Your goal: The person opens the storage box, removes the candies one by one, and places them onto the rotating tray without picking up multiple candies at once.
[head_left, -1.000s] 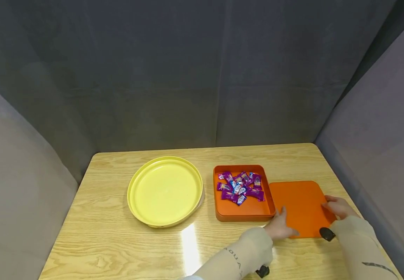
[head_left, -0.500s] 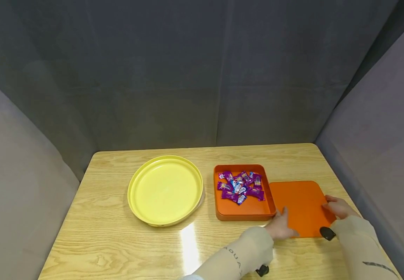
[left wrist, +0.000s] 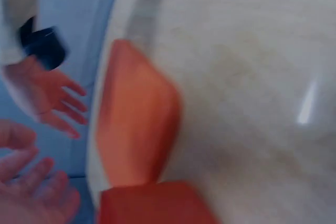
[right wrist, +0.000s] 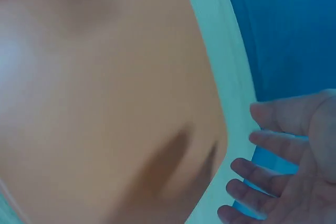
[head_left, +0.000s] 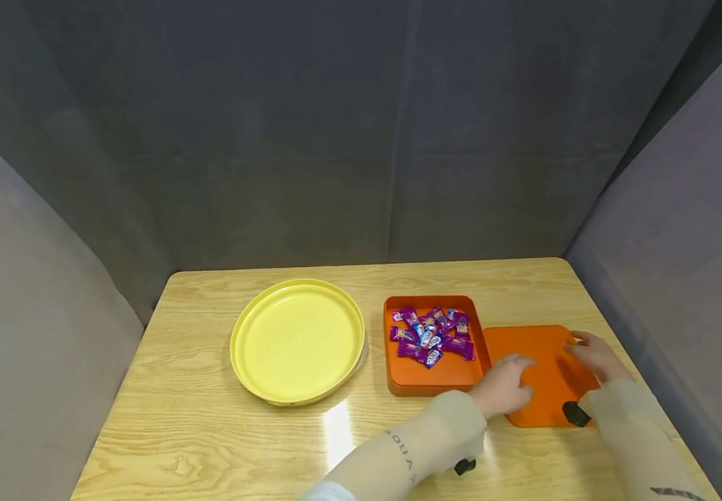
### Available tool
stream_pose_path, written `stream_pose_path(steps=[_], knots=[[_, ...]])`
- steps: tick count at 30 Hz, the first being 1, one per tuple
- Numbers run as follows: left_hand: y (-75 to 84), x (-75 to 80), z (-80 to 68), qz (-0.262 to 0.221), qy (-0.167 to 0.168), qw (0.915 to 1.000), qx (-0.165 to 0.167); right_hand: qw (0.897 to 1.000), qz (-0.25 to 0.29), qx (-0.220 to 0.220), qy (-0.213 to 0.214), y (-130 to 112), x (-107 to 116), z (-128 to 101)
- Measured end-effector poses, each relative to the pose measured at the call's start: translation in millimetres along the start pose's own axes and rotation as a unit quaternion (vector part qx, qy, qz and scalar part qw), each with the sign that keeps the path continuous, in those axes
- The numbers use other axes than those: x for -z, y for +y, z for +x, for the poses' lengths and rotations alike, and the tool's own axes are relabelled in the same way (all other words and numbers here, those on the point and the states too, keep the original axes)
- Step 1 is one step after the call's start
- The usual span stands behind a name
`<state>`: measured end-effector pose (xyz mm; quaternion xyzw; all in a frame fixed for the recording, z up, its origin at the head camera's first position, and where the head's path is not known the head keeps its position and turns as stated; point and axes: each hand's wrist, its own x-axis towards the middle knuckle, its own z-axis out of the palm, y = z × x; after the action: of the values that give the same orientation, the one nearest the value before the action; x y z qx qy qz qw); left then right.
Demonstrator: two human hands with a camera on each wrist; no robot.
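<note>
**Two hands over an orange lid beside a box of sweets**

Nearest the viewer, two beige sleeves reach in from the bottom edge; the left sleeve (head_left: pixel 411 449) carries dark printed letters, too small and turned to read with any certainty. A small black device sits at each wrist.

The left hand (head_left: pixel 503 385) lies over the near left part of the flat orange lid (head_left: pixel 545 379), fingers stretched forward and relaxed, gripping nothing. The head view does not make clear whether it touches the lid or floats just above it. The right hand (head_left: pixel 594 355) is at the lid's far right corner, its fingers likewise spread and loose, holding nothing; the blurred right wrist view shows those fingers (right wrist: pixel 273 145) parted just off the lid's edge rather than wrapped round it. The lid itself lies flat on the wooden counter (head_left: pixel 211 431), near the right edge.

Just beside the lid, on its left and touching or almost touching it, sits an open orange box (head_left: pixel 430 379). Inside, heaped toward the far end, is a pile of small sweets (head_left: pixel 432 334) in purple wrappers with white and blue patches; any wording on them is too small to make out.

Further left, apart from the box, a round yellow plate (head_left: pixel 298 341) rests on the counter.

Behind everything hangs a grey cloth screen (head_left: pixel 361 139)
</note>
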<state>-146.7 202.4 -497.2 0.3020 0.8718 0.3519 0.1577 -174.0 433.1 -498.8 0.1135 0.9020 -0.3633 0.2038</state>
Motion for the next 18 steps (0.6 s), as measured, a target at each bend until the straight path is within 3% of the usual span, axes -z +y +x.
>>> stream_pose_path(steps=[4, 9, 14, 18], knots=[[0.2, 24.3, 2.3, -0.002, 0.045, 0.9987, 0.023, 0.999, -0.034, 0.022, 0.015, -14.7, -13.6, -2.6], [-10.8, 50.6, 8.9, 0.024, 0.074, 0.9965, 0.033, 0.999, -0.013, 0.015, 0.037, -35.9, -36.3, -10.8], [-30.2, 72.7, 17.2, 0.088, 0.056, 0.9935, 0.046, 0.999, 0.027, 0.006, 0.036, -60.5, -58.2, -22.1], [-48.6, 86.5, 21.9, 0.167, 0.02, 0.9841, 0.058, 0.998, 0.049, 0.011, 0.041, -76.3, -74.2, -27.5]])
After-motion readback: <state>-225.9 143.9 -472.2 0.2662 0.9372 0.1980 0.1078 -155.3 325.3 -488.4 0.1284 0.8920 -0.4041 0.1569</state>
